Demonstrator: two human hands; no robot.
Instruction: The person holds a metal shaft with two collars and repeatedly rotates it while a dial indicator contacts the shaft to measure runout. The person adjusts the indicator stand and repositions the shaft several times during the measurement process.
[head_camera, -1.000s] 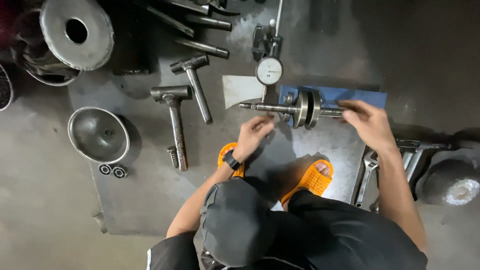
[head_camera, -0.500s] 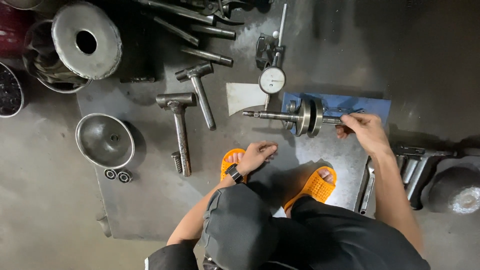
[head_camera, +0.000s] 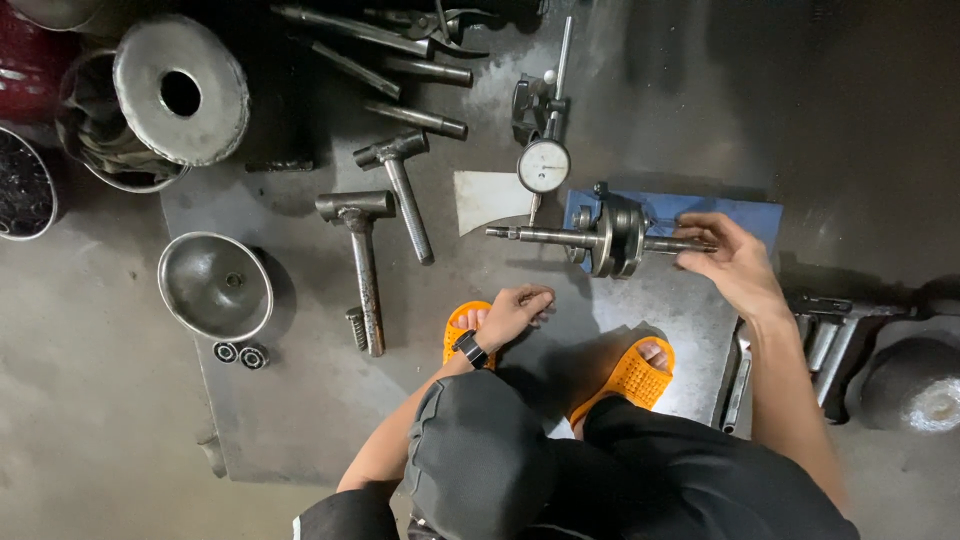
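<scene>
A steel crankshaft (head_camera: 600, 238) lies across a blue stand (head_camera: 735, 215) on the dark metal floor plate. My right hand (head_camera: 730, 262) grips the right end of its shaft with the fingertips. A dial gauge (head_camera: 544, 166) on a thin post stands just behind the crankshaft's left shaft. My left hand (head_camera: 515, 312) rests near my left foot in an orange sandal (head_camera: 465, 330), with loosely curled fingers and nothing in it. A black watch sits on that wrist.
Two T-shaped steel tools (head_camera: 362, 260) lie left of the crankshaft. A metal bowl (head_camera: 213, 285) and two small bearings (head_camera: 240, 354) sit at the plate's left edge. A perforated steel disc (head_camera: 180, 90) and rods lie at the top. More tools (head_camera: 830, 330) lie to the right.
My left hand has drawn back from the crankshaft's left shaft and come down by my foot. My right hand stays on the right shaft end.
</scene>
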